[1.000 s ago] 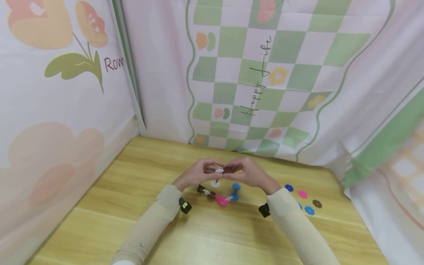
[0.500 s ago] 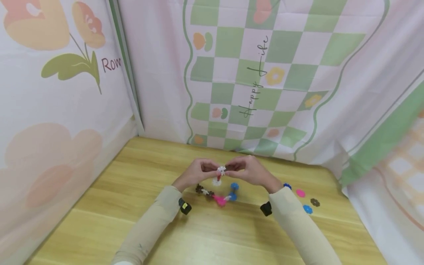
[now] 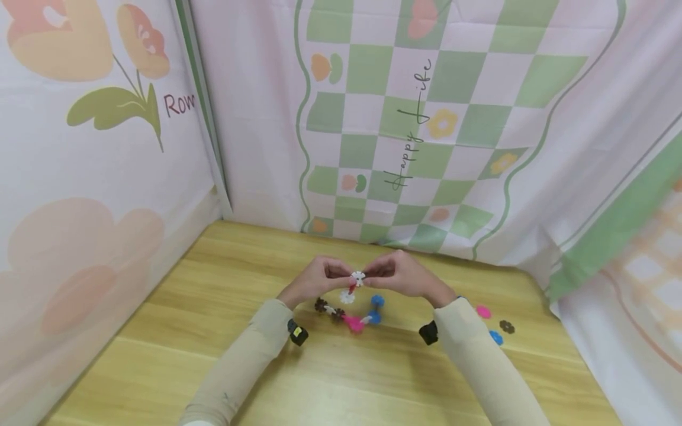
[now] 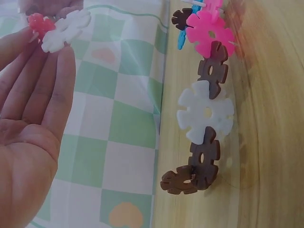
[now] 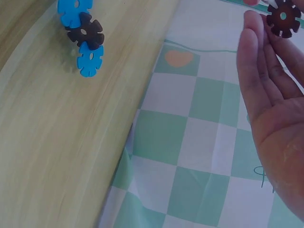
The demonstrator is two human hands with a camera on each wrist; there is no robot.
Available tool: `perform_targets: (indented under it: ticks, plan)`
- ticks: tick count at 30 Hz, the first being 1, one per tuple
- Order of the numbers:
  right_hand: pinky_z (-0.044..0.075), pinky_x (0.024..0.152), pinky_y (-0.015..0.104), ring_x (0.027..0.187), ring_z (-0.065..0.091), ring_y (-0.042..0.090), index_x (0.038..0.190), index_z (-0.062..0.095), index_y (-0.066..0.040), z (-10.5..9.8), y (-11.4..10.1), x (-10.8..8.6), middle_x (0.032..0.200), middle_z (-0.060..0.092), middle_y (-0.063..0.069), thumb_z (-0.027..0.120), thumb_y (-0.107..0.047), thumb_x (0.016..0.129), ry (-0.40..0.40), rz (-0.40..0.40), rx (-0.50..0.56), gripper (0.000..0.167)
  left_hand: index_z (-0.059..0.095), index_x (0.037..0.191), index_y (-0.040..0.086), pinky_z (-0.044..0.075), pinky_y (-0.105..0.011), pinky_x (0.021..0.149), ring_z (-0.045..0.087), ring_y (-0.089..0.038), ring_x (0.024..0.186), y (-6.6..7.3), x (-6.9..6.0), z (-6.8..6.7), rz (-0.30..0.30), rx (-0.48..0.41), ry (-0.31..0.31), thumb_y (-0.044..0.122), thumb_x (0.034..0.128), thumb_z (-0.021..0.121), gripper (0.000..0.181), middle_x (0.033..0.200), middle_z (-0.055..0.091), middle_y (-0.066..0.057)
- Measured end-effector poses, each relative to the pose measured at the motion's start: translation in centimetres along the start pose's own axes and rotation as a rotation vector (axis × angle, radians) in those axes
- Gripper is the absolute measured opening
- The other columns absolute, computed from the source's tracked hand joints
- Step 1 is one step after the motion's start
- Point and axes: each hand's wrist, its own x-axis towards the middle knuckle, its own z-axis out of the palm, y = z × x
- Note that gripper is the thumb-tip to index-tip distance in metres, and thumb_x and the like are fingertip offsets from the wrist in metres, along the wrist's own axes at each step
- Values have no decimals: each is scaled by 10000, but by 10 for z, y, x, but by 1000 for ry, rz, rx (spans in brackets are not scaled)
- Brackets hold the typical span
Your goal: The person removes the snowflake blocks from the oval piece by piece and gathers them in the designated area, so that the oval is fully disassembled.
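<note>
A: What do you have in your fingers, raised above the chain as you look down?

B: Your left hand pinches a red disc linked to an upper white disc, with a lower white disc nearest the chain. Your right hand pinches a brown disc; whether it is joined to the white, you can't tell.

A: And the shapes in front of you?

B: Thin, plastic-looking flowers with slotted rims and small centre holes. On the wood-grained table, your chain curves, discs slotted crosswise: brown and white at its left, pink midway, blue and brown at its right.

A: What about edges and room for your arms?

B: Well right of the chain, beside your right sleeve, lie a loose pink disc, a loose brown disc and a loose blue disc. Beyond the chain, the table's far edge meets a creased checked cloth. Toward you from the chain, bare wood runs wide between your sleeves.
</note>
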Motion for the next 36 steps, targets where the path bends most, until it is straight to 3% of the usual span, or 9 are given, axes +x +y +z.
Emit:
perform_targets:
  ticks: [5,10,16,21,23,28,31,36]
  plan:
    - [641,810,269,931,794,234,1138,805,-96,-1,-1,0,1079,822,76,771,-264,987,14,-8,-1,228,767,1122,-14,637,-336,882,763,-144,888,-1,0,1,6,-12,20,132,1005,731,190,1069,797,-214]
    - [643,784,277,912,797,300,1116,814,-100,-6,0,-2,1056,826,74,784,-235,976,23,-26,-3,196,786,1095,38,641,-365,890,771,-144,887,-1,3,3,1,32,30,166,1002,743,164,1037,816,-140]
    - [645,761,266,883,800,206,1109,816,-78,-11,1,-6,1045,827,95,803,-211,959,47,-9,6,201,787,1102,37,641,-482,916,780,-136,876,5,7,7,10,47,28,165,1008,735,167,1060,800,-218]
    - [653,787,276,888,794,150,1115,811,-54,-14,2,-11,1033,828,105,810,-203,951,49,-1,14,221,777,1101,9,655,-436,874,778,-139,858,7,9,9,16,59,16,138,1003,733,168,1039,801,-216]
    - [649,809,268,910,793,154,1138,803,-46,-21,6,-18,1054,826,109,808,-219,952,82,45,25,253,779,1089,23,653,-402,864,767,-124,852,4,6,6,9,95,48,146,998,740,158,1022,811,-169]
    - [630,835,232,963,781,155,1205,791,-99,-55,26,-52,1124,816,97,792,-341,966,204,215,-6,341,776,1076,26,620,-536,949,754,-110,869,-7,-9,-14,-47,94,161,157,987,756,160,1018,819,-114]
    - [627,819,218,949,781,151,1210,785,-69,-68,44,-67,1117,815,111,792,-342,967,231,245,-66,365,771,1095,14,566,-643,1003,761,-120,884,-7,-12,-22,-66,58,162,157,985,759,181,1034,817,-129]
    - [640,834,252,967,777,165,1254,746,-5,-59,81,-83,1131,811,123,789,-339,969,243,273,-171,440,780,1088,34,597,-601,973,770,-132,869,-6,-10,-20,-52,53,122,153,980,764,161,1038,808,-184]
